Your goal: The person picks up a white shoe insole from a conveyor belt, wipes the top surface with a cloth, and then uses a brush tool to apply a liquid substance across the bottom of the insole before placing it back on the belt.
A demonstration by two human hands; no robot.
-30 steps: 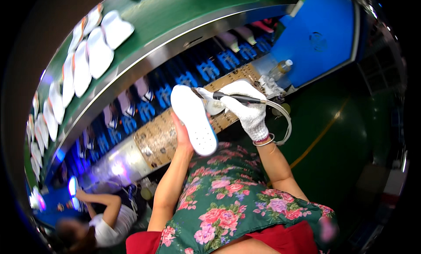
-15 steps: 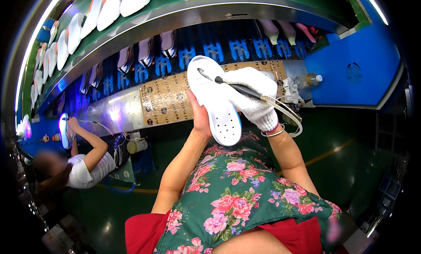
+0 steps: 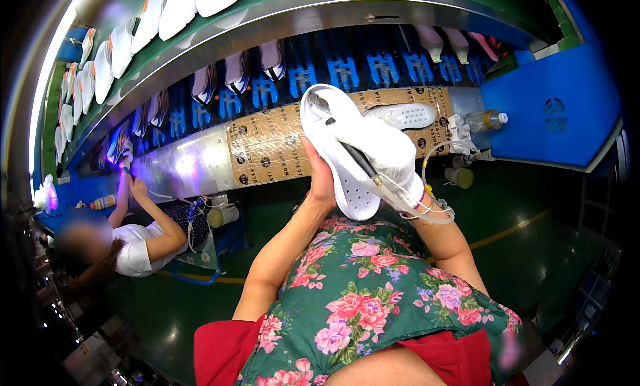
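Note:
A white shoe sole (image 3: 333,149) with small holes in its heel is tilted in front of my apron. My bare left hand (image 3: 322,179) grips its left edge, thumb on the rim, the other fingers hidden behind. In a white knitted glove, my right hand (image 3: 383,146) is closed round a black-handled brush (image 3: 360,161) fed by a clear tube (image 3: 413,203). The brush tip is inside the front of the sole, where the surface looks greyish. Part of the sole is covered by the glove.
Another pale sole (image 3: 407,115) lies on the cardboard-covered ledge (image 3: 267,143). A bottle (image 3: 483,121) and crumpled white cloth (image 3: 460,131) sit at its right end. Shoe uppers (image 3: 237,73) and blue clamps (image 3: 343,71) line the back; white soles (image 3: 179,11) stand above. A co-worker (image 3: 143,249) works at left.
The brush and gloved hand have swung more upright over the sole, covering more of it. The view has shifted, and the sole on the ledge now shows. The co-worker's hands have moved.

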